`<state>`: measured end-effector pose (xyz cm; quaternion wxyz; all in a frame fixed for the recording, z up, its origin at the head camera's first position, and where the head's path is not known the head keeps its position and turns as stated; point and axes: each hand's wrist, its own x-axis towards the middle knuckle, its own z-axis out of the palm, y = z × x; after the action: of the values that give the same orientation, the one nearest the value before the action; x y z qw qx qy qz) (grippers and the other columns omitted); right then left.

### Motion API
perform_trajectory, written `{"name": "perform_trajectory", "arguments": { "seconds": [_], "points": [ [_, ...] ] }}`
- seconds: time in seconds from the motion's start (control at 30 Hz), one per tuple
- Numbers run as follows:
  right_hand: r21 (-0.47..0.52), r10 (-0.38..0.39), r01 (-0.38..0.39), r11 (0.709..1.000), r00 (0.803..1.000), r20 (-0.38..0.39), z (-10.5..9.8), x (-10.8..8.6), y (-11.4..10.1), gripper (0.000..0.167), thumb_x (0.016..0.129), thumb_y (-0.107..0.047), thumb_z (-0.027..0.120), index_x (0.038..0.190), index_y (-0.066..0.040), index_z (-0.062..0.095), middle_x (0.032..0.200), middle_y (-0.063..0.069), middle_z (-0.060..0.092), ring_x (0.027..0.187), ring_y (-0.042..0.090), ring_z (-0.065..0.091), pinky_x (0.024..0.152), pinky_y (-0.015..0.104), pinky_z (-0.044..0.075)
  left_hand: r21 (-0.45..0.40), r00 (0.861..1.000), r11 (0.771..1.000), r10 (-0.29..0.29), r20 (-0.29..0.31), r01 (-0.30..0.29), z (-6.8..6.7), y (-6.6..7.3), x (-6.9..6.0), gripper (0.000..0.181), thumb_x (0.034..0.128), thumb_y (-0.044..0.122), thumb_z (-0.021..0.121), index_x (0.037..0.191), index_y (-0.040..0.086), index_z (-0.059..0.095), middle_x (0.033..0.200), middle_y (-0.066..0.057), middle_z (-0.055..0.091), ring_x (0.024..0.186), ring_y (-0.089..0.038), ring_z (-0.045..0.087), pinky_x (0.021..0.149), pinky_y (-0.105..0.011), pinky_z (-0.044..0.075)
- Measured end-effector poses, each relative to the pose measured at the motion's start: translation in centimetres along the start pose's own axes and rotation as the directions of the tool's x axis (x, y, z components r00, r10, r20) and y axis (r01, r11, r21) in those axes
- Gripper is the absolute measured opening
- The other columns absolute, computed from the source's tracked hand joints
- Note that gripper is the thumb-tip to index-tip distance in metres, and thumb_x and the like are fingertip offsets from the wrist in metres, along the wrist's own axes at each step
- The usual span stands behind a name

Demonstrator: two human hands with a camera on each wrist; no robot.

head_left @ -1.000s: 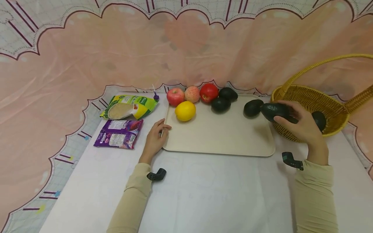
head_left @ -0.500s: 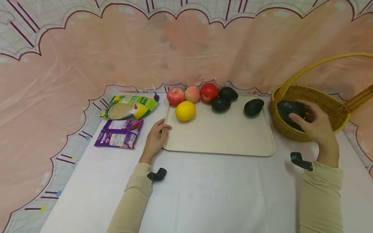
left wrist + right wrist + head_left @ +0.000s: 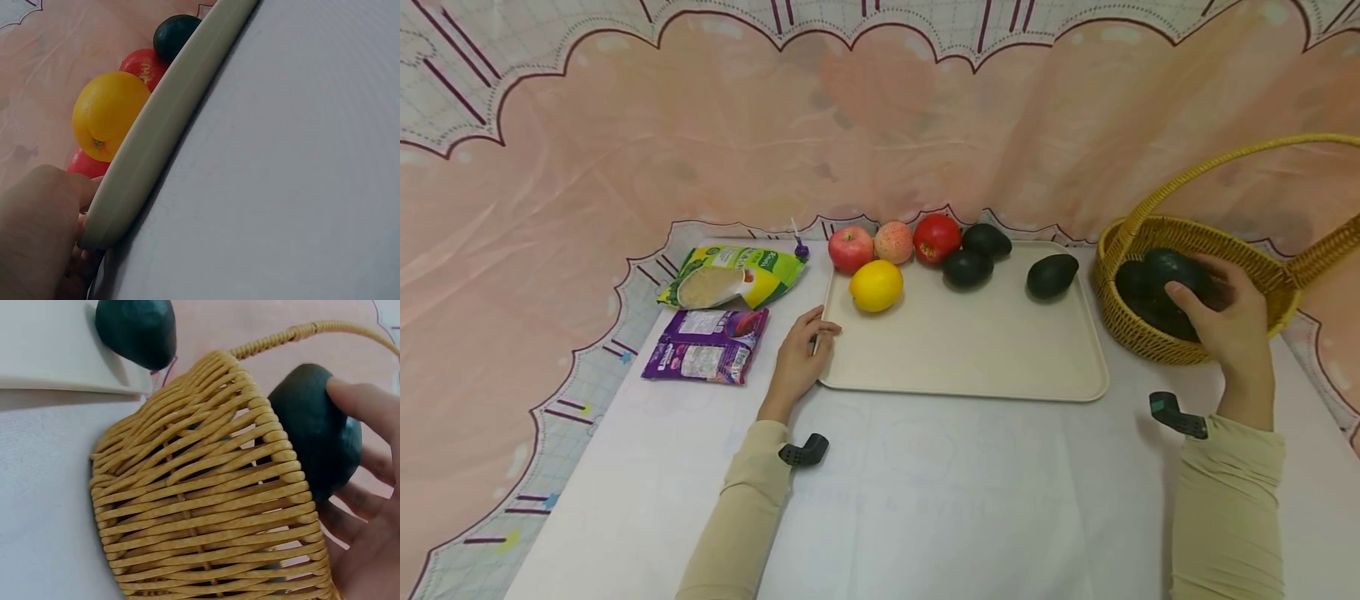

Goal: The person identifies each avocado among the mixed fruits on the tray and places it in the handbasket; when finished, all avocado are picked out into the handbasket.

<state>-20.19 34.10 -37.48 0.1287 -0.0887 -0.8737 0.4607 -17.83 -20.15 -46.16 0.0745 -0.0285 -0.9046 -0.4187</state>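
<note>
In the head view my right hand (image 3: 1238, 321) grips a dark green avocado (image 3: 1174, 271) inside the yellow wicker basket (image 3: 1138, 340). Beneath and left of it lie more dark avocados (image 3: 1133, 287), partly covered. The right wrist view shows the held avocado (image 3: 312, 431) at the basket's rim, between thumb and fingers. My left hand (image 3: 799, 354) holds the left edge of the beige tray (image 3: 962, 358). Its fingers sit on and below the tray's rim (image 3: 150, 144) in the left wrist view. A lone avocado (image 3: 1052, 277) rests at the tray's right side.
On the tray's back left are an apple (image 3: 851, 249), a peach (image 3: 894, 242), a red fruit (image 3: 937, 239), a yellow fruit (image 3: 877, 286) and two avocados (image 3: 967, 269). A green-yellow bag (image 3: 760, 271) and a purple packet (image 3: 706, 345) lie left. The basket's handle (image 3: 1232, 158) arches high.
My right hand has carried an avocado from the tray's right edge into the basket, then shifted slightly right there, with dark avocados now showing beside it. The left hand stays put.
</note>
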Motion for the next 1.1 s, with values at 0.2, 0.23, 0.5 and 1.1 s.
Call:
{"name": "perform_trajectory", "arguments": {
  "seconds": [0.2, 0.23, 0.5, 1.1],
  "points": [
    [0.031, 0.107, -0.106, 0.994, 0.994, -0.024, 0.1, 0.1, 0.4, 0.057, 0.085, -0.034, 0.066, 0.138, -0.034, 0.045, 0.127, -0.014, 0.05, 0.112, 0.0, 0.047, 0.095, 0.011, 0.039, 0.001, 1.0, 1.0, 0.01, -0.002, -0.01, 0.1, -0.1, -0.1, 0.018, 0.0957, 0.015, 0.05, 0.103, 0.011, 0.067, 0.147, -0.006, 0.041, 0.136, -0.025, 0.04, 0.102, -0.043, 0.044],
    [0.033, 0.124, -0.123, 0.992, 0.992, -0.03, 0.1, 0.1, 0.4, 0.057, 0.086, -0.035, 0.066, 0.139, -0.033, 0.044, 0.13, -0.013, 0.049, 0.116, 0.001, 0.046, 0.102, 0.014, 0.037, 0.001, 1.0, 1.0, 0.013, -0.002, -0.013, 0.1, -0.1, -0.1, 0.018, 0.0957, 0.015, 0.05, 0.103, 0.011, 0.067, 0.147, -0.006, 0.041, 0.135, -0.026, 0.04, 0.102, -0.043, 0.044],
    [-0.062, 0.173, -0.177, 0.982, 0.983, -0.065, 0.5, 0.9, 0.7, 0.06, 0.088, -0.044, 0.058, 0.144, -0.032, 0.037, 0.148, 0.002, 0.04, 0.132, 0.015, 0.038, 0.113, 0.03, 0.029, 0.0, 1.0, 1.0, 0.028, -0.013, -0.028, 0.0, -0.3, 0.2, 0.018, 0.0958, 0.015, 0.05, 0.102, 0.012, 0.067, 0.146, -0.007, 0.042, 0.135, -0.026, 0.04, 0.102, -0.043, 0.044],
    [-0.241, 0.128, -0.137, 0.961, 0.99, -0.052, 0.8, 1.6, 1.0, 0.071, 0.09, -0.044, 0.053, 0.146, -0.007, 0.033, 0.148, 0.025, 0.034, 0.135, 0.047, 0.03, 0.111, 0.058, 0.022, -0.006, 1.0, 1.0, 0.018, -0.012, -0.019, 0.0, -0.2, 0.0, 0.018, 0.0959, 0.016, 0.051, 0.102, 0.011, 0.067, 0.146, -0.006, 0.042, 0.135, -0.025, 0.04, 0.101, -0.043, 0.046]
  ]
}}
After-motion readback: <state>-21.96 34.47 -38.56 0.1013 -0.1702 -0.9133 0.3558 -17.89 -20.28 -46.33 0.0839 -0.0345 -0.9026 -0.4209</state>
